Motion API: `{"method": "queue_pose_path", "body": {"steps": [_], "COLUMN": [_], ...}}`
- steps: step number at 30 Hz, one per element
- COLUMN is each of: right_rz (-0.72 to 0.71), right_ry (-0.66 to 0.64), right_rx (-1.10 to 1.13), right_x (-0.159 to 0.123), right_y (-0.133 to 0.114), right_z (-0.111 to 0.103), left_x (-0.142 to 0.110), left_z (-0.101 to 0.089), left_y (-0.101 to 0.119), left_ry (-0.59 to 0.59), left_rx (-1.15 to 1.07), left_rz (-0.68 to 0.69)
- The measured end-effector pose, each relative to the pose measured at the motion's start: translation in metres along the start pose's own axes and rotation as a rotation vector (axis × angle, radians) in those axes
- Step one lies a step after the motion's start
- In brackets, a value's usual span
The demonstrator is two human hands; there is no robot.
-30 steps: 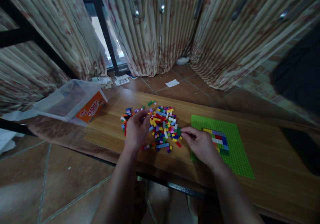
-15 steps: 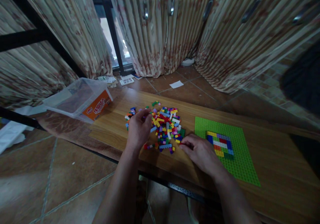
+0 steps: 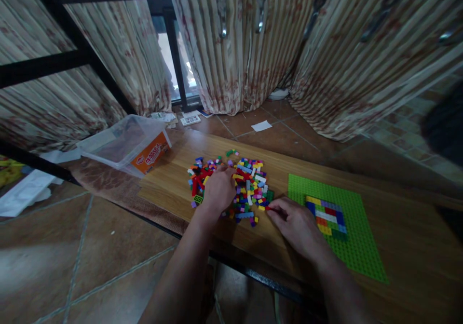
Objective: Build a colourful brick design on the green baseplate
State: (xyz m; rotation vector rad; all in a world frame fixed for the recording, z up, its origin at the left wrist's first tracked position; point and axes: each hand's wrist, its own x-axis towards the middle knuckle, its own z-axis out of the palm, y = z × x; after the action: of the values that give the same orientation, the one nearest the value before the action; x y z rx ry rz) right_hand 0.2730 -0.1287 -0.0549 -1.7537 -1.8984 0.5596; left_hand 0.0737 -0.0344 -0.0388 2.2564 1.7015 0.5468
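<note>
A loose pile of small colourful toy bricks (image 3: 249,185) lies on the wooden bench. My left hand (image 3: 219,190) reaches into the middle of it, back of the hand up; its fingertips are mostly hidden, so I cannot see whether they grip a brick. At the pile's near right edge, my right hand (image 3: 294,222) pinches a small red brick (image 3: 267,208) between thumb and fingers. To the right of that hand lies a green studded baseplate (image 3: 361,247), bearing a flat, roughly rectangular patch of joined multicoloured bricks (image 3: 327,218).
A clear plastic box (image 3: 119,141) with an orange label stands at the bench's left end. Behind the bench hang striped curtains (image 3: 242,63), with papers (image 3: 262,126) on the tiled floor. A black metal bar (image 3: 83,56) crosses the upper left.
My left hand has moved right and deeper into the pile, uncovering red bricks on its left. My right hand stays by the pile's edge with the red brick. The whole view has shifted slightly.
</note>
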Motion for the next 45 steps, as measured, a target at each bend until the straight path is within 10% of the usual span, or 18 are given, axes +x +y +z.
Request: {"method": "queue_pose_path", "body": {"steps": [13,23,33,38,45], "right_rz": [0.007,-0.043,-0.039,-0.009,0.100], "right_ry": [0.046,0.073,0.089,0.166,0.314], "right_rx": [0.075,0.104,0.181,0.388,0.757], "right_x": [-0.001,0.001,0.000,0.000,0.004], "right_y": [-0.003,-0.003,-0.004,-0.002,-0.016], "right_z": [-0.005,-0.001,-0.003,0.000,-0.001], "left_x": [-0.009,-0.016,-0.011,-0.017,-0.033], "left_z": [-0.018,-0.008,-0.008,-0.011,-0.005], "left_y": [-0.016,0.006,-0.002,0.009,0.042], "left_ry": [0.041,-0.038,-0.032,-0.021,-0.302], "left_rx": [0.020,-0.154,-0.187,-0.457,-0.874], "left_rz": [-0.181,0.140,0.071,0.088,0.209]}}
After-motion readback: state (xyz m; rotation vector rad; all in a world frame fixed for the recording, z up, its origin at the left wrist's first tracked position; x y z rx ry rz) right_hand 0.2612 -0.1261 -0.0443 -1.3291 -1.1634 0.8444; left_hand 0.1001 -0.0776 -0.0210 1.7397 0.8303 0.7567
